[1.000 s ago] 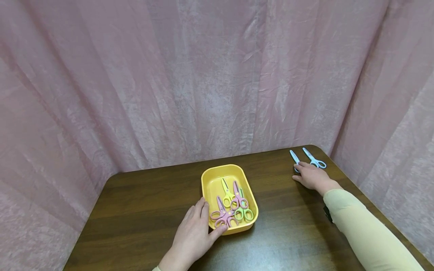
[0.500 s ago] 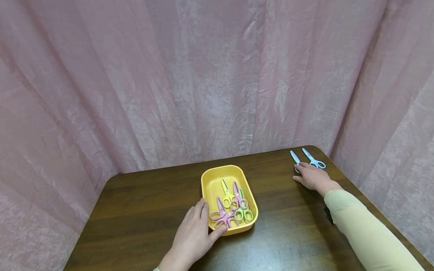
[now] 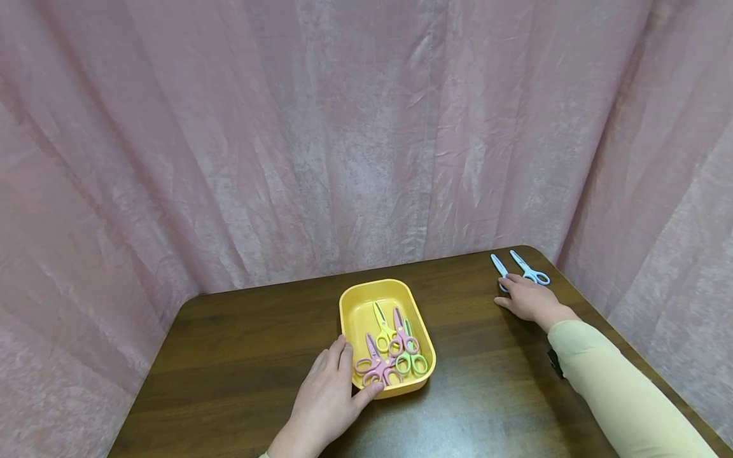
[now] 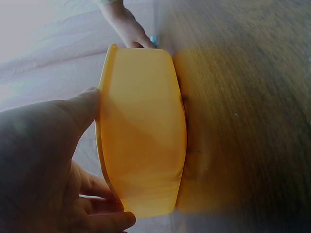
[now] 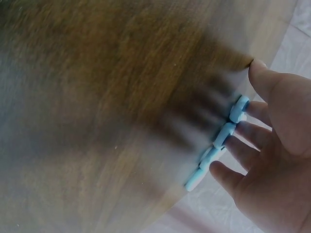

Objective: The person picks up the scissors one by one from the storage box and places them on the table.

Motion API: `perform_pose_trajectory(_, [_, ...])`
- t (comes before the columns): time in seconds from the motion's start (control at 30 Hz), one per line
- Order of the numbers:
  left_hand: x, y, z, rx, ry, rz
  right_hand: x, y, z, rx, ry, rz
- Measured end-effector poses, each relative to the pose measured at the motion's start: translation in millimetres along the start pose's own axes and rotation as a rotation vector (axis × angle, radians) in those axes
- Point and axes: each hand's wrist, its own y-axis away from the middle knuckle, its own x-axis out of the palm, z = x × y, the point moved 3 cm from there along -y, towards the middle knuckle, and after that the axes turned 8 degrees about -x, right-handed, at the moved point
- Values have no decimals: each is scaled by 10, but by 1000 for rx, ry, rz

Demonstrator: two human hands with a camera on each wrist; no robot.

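In the head view my left hand (image 3: 325, 388) rests on the near left corner of a yellow tray (image 3: 375, 284), fingers along its left rim and thumb at the near rim. The left wrist view shows the tray's outer wall (image 4: 141, 126) with the fingertips touching its rim. My right hand (image 3: 528, 299) lies with fingers extended over the handles of one pair of light blue scissors (image 3: 498, 263), partly hiding them. A second pair of blue scissors (image 3: 528, 270) lies just beyond that hand. The right wrist view shows blue scissor handles (image 5: 224, 136) at the fingertips.
Inside the tray lie yellow scissors (image 3: 381, 321), green scissors (image 3: 420, 364) and purple scissors (image 3: 375, 362), some overlapping. A dark brown wooden table (image 3: 246, 343) carries everything. Pink curtains (image 3: 366, 140) hang behind it and at both sides.
Almost nothing differs. The view has shifted very slightly; both hands, the tray and the scissors keep their places.
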Motion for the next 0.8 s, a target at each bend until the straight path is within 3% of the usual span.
perform_pose_trajectory(0.47, [-4, 5, 0, 8, -8, -2, 28, 9, 33, -20, 2, -54])
perform_pose_trajectory(0.8, [-5, -3, 1, 1, -9, -3, -79, 23, 335, -106, 23, -115])
